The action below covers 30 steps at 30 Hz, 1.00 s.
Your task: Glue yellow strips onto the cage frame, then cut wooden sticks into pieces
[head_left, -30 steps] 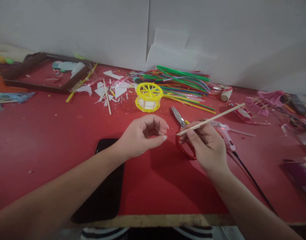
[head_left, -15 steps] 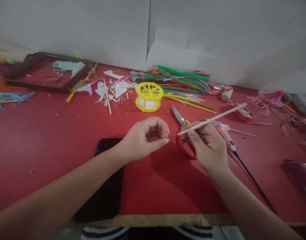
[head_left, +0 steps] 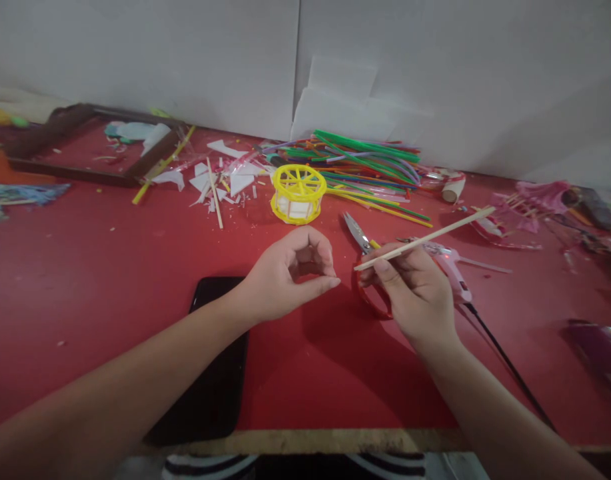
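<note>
My right hand (head_left: 420, 290) pinches thin pale wooden sticks (head_left: 448, 230) between thumb and fingers, slanting up to the right; they look like two lying together. My left hand (head_left: 295, 277) is held in front of me with its fingers curled and the thumb tip against them. Anything between those fingertips is too small to make out. Under my right hand lie scissors (head_left: 356, 232) with red handles, partly covered. Beyond the left hand stands a small round yellow frame (head_left: 299, 193) with a spoked top and a white piece inside.
A pink glue gun (head_left: 455, 273) with a black cord lies at right. Behind are colourful pipe cleaners (head_left: 365, 157) and white paper scraps (head_left: 240, 183). A black phone (head_left: 218, 393) lies beneath my left forearm. A brown frame (head_left: 75, 170) sits back left, pink cloth (head_left: 540, 200) at right.
My left hand's thumb and fingertips have come closer together, the fingers shifting slightly. The right hand and the wooden sticks have stayed nearly still.
</note>
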Each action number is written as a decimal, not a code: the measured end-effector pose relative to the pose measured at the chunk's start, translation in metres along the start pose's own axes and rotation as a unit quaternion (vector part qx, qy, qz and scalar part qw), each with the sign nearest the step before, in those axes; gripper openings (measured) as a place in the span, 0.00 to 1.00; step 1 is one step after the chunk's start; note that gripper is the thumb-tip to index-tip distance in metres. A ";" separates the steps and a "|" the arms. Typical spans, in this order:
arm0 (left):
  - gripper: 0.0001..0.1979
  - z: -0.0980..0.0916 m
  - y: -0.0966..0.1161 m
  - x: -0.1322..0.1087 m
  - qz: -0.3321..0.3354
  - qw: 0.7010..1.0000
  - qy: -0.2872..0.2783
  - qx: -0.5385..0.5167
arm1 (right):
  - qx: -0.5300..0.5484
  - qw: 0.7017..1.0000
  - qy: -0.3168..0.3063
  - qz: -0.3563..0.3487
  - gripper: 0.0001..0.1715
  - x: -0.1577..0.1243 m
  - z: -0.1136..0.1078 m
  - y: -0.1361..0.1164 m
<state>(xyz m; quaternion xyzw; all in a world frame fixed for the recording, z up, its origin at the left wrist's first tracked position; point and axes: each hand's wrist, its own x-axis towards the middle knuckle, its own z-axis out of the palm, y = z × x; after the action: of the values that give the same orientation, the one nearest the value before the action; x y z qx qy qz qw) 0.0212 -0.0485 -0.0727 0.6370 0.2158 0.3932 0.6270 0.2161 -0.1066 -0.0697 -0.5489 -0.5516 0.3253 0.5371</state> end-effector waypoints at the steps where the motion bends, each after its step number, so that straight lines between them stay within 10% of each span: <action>1: 0.13 0.000 0.000 0.000 0.002 1.000 -0.001 0.004 | 0.001 1.000 0.000 0.000 0.08 0.000 0.000 0.000; 30: 0.08 -0.006 -0.002 0.005 -0.061 0.996 0.061 -0.027 | 0.008 1.000 -0.001 -0.011 0.06 0.001 0.000 0.004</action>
<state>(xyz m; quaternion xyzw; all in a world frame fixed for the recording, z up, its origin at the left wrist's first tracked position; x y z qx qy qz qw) 0.0198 -0.0411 -0.0738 0.5806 0.2812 0.3978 0.6524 0.2173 -0.1051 -0.0728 -0.5380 -0.5556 0.3248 0.5445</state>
